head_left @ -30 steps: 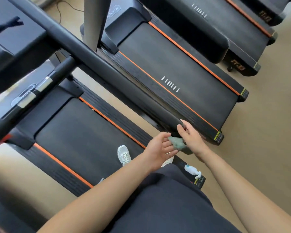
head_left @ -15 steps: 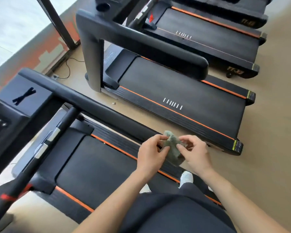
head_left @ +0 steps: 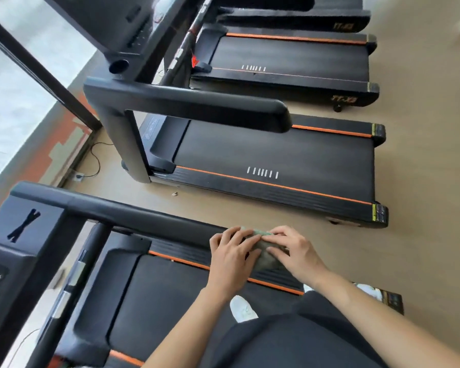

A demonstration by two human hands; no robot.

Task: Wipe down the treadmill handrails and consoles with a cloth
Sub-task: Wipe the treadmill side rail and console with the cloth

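Over the handrail (head_left: pixel 133 213) end, left hand (head_left: pixel 231 257) and right hand (head_left: pixel 295 251) apparently pinch the cloth (head_left: pixel 266 258), open floor (head_left: pixel 422 181) beyond.

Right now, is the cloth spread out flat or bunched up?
Bunched up: the green cloth is a small wad held between left hand and right hand.

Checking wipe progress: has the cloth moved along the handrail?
No: the cloth stays at the free end of the near handrail.

Bright daylight from the left window (head_left: pixel 16 83), wide-angle edge distortion, soft blurry corners.
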